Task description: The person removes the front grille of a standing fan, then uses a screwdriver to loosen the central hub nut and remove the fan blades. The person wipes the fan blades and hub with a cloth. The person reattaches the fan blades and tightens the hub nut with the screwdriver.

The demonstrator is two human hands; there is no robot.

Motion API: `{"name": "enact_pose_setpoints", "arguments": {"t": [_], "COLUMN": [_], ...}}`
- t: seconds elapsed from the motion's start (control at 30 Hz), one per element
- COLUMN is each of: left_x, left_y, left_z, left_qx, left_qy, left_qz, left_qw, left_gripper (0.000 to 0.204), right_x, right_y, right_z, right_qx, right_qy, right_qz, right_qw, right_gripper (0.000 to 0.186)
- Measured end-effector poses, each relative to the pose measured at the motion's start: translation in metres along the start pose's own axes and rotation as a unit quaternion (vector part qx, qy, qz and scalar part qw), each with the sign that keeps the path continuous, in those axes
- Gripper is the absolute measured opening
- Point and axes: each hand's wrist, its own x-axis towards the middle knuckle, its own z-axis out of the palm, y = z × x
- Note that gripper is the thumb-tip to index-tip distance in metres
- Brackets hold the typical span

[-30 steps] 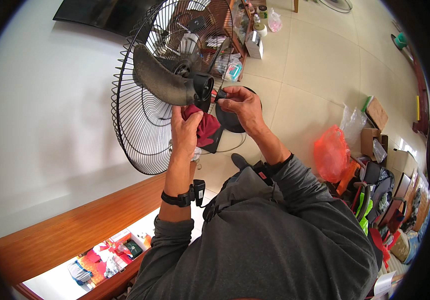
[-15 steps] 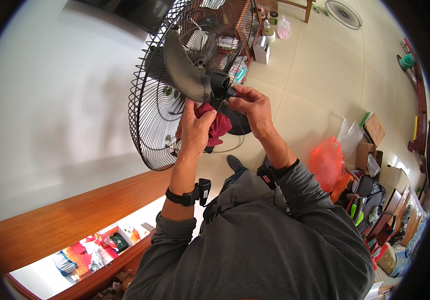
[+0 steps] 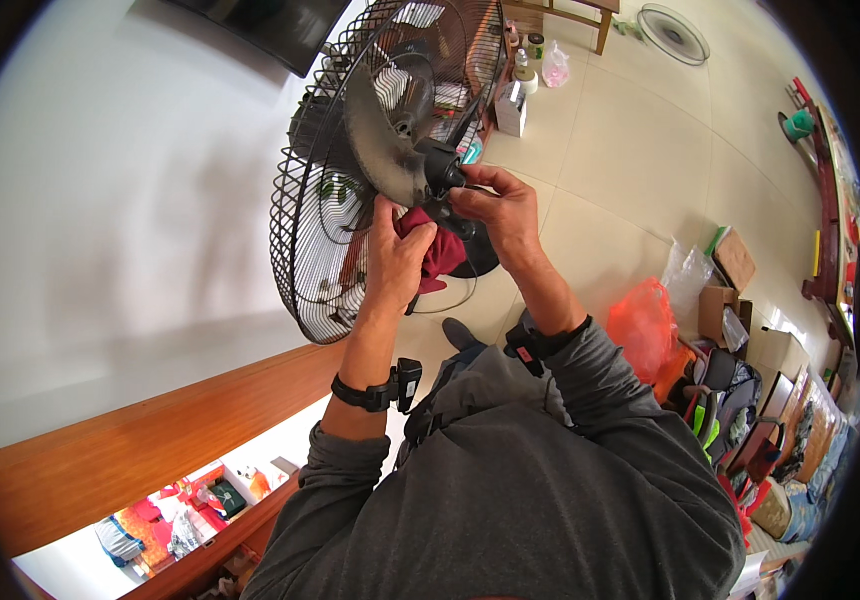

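Observation:
In front of me stands a black fan, its wire cage (image 3: 295, 230) open on the side toward my hands. A dusty grey-black fan blade (image 3: 375, 140) curves out from the dark hub (image 3: 438, 165). My left hand (image 3: 397, 255) is closed on a dark red cloth (image 3: 442, 252), its fingertips against the blade's lower edge. My right hand (image 3: 505, 212) pinches a small dark part on the hub's near side, perhaps a knob; the fingers cover most of it. Below the cloth, the fan's dark base is partly hidden.
A white wall (image 3: 130, 220) rises on the left, above a wooden ledge (image 3: 150, 435). Bottles and a white box (image 3: 512, 108) stand beyond the fan. A round wire grille (image 3: 672, 38) lies on the tiled floor. Bags, including an orange one (image 3: 642, 322), and boxes crowd the right.
The view has shifted slightly, moving the fan a little right in the picture and floor items left. Both hands keep their places at the blade and hub, the right fingers slightly repositioned.

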Motion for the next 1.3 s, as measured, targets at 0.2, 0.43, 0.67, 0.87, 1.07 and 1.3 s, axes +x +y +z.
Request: {"name": "enact_pose_setpoints", "arguments": {"t": [0.2, 0.43, 0.67, 0.87, 1.07, 1.3], "left_x": [0.0, 0.0, 0.001, -0.001, 0.001, 0.002], "left_y": [0.0, -0.001, -0.005, -0.003, -0.007, -0.013], "left_z": [-0.001, 0.0, -0.001, 0.0, -0.001, -0.004], "left_qx": [0.004, -0.022, -0.025, -0.029, -0.029, -0.028], "left_qy": [-0.007, -0.003, -0.001, 0.007, 0.006, -0.01], "left_qz": [-0.005, -0.031, -0.017, -0.033, -0.017, 0.005], "left_qw": [1.0, 0.999, 1.0, 0.999, 0.999, 1.0], "left_gripper": [0.06, 0.061, 0.061, 0.054, 0.057, 0.06], "right_x": [-0.002, 0.002, 0.002, -0.001, 0.001, 0.002], "right_y": [-0.001, -0.003, -0.003, -0.009, -0.006, -0.005], "right_z": [0.005, 0.006, 0.004, 0.005, 0.007, 0.002], "right_qx": [-0.023, 0.01, -0.026, -0.139, -0.056, -0.03], "right_qy": [0.02, 0.013, -0.002, 0.0, 0.019, -0.006], "right_qz": [0.003, -0.021, -0.036, -0.036, -0.048, -0.021], "right_qw": [1.0, 1.0, 0.999, 0.99, 0.997, 0.999], "right_gripper": [0.034, 0.038, 0.041, 0.039, 0.035, 0.035]}}
